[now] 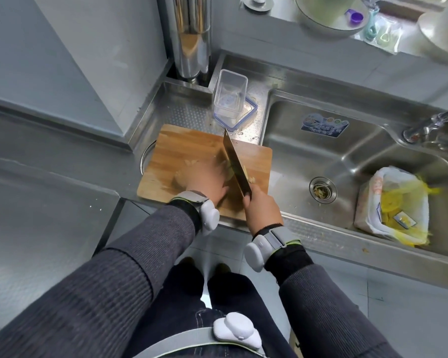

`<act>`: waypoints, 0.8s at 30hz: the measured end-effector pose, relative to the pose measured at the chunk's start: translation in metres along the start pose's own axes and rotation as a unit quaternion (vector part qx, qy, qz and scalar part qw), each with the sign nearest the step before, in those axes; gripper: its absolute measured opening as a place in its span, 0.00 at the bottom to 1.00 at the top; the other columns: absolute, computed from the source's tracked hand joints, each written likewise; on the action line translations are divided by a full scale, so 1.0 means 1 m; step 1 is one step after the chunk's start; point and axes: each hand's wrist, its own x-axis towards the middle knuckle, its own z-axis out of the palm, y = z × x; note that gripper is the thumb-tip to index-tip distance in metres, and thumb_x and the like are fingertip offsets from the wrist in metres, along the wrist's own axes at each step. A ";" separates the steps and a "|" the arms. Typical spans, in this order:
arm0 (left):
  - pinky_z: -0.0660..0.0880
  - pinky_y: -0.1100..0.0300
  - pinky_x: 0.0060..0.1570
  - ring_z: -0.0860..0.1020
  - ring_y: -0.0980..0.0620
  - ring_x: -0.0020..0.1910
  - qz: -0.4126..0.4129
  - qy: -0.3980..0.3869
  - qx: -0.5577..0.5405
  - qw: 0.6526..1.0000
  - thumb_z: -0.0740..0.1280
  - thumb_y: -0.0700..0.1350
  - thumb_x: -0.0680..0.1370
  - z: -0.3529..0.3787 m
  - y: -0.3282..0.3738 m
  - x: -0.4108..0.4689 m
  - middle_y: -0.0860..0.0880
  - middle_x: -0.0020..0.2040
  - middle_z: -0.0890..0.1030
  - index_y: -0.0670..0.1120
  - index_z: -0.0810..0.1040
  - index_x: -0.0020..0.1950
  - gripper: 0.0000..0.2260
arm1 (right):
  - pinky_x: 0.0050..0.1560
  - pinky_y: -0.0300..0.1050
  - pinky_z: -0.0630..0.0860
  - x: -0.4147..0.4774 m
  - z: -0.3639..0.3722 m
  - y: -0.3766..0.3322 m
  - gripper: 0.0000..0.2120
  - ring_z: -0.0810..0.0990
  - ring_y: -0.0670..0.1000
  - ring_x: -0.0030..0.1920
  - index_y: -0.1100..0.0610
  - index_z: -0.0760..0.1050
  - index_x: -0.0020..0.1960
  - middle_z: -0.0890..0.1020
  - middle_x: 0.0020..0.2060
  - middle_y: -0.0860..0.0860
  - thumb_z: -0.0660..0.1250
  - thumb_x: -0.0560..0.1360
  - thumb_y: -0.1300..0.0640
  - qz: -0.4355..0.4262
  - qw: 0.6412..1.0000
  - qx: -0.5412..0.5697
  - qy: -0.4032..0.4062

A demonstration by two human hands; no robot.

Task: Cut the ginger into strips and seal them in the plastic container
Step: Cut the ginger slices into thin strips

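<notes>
Right hand (263, 206) grips knife (235, 161), ginger (251, 179) on board (186, 151)

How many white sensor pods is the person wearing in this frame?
3: a left-wrist pod, a right-wrist pod and a belt pod at the waist. More could be hidden outside the view.
</notes>
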 end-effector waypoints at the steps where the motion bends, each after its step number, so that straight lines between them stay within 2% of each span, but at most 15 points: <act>1: 0.48 0.43 0.72 0.47 0.50 0.77 0.001 0.002 0.000 1.000 0.54 0.55 0.81 -0.001 0.000 0.001 0.55 0.78 0.53 0.52 0.59 0.75 0.23 | 0.46 0.50 0.73 0.007 0.000 -0.005 0.15 0.79 0.63 0.49 0.58 0.68 0.64 0.81 0.49 0.61 0.53 0.81 0.56 0.004 1.000 -0.007 0.000; 6: 0.49 0.44 0.72 0.47 0.50 0.77 -0.005 -0.005 -0.006 1.000 0.54 0.55 0.81 -0.001 0.002 0.000 0.54 0.78 0.54 0.51 0.59 0.75 0.24 | 0.47 0.49 0.72 0.031 -0.001 -0.022 0.13 0.78 0.63 0.52 0.59 0.70 0.61 0.80 0.51 0.61 0.52 0.80 0.57 0.013 1.000 0.022 -0.008; 10: 0.49 0.43 0.72 0.47 0.51 0.77 -0.012 0.002 -0.018 1.000 0.54 0.56 0.80 0.003 0.000 -0.001 0.53 0.78 0.54 0.52 0.57 0.76 0.24 | 0.45 0.51 0.72 0.015 0.002 -0.009 0.13 0.78 0.65 0.49 0.60 0.69 0.61 0.80 0.50 0.62 0.53 0.80 0.57 -0.013 0.999 0.043 0.015; 13: 0.48 0.42 0.72 0.47 0.51 0.77 -0.020 0.003 -0.040 0.999 0.53 0.56 0.81 0.006 0.000 -0.003 0.52 0.78 0.53 0.52 0.56 0.76 0.24 | 0.44 0.51 0.72 0.000 0.001 0.001 0.16 0.78 0.65 0.48 0.56 0.67 0.67 0.80 0.48 0.63 0.53 0.80 0.57 -0.022 0.999 0.044 0.018; 16: 0.49 0.44 0.72 0.48 0.52 0.77 -0.024 0.039 -0.038 0.998 0.54 0.56 0.81 0.008 0.001 -0.008 0.52 0.78 0.54 0.50 0.56 0.76 0.25 | 0.41 0.47 0.67 -0.012 -0.001 0.008 0.19 0.78 0.65 0.48 0.51 0.65 0.70 0.81 0.48 0.62 0.53 0.80 0.57 -0.032 0.998 0.045 0.019; 21: 0.50 0.48 0.71 0.52 0.53 0.76 -0.003 0.101 -0.008 0.995 0.53 0.54 0.82 0.008 -0.004 -0.017 0.54 0.74 0.64 0.50 0.65 0.72 0.20 | 0.41 0.48 0.68 -0.012 0.000 0.009 0.16 0.78 0.65 0.48 0.53 0.68 0.67 0.81 0.48 0.63 0.53 0.81 0.57 -0.032 0.999 0.017 0.010; 24: 0.48 0.46 0.71 0.52 0.52 0.77 0.027 0.080 0.009 0.996 0.53 0.53 0.82 0.011 -0.007 -0.020 0.56 0.74 0.65 0.52 0.66 0.71 0.19 | 0.44 0.49 0.72 -0.006 0.000 0.002 0.17 0.79 0.64 0.48 0.53 0.68 0.68 0.81 0.49 0.61 0.53 0.80 0.57 -0.024 1.000 0.007 0.008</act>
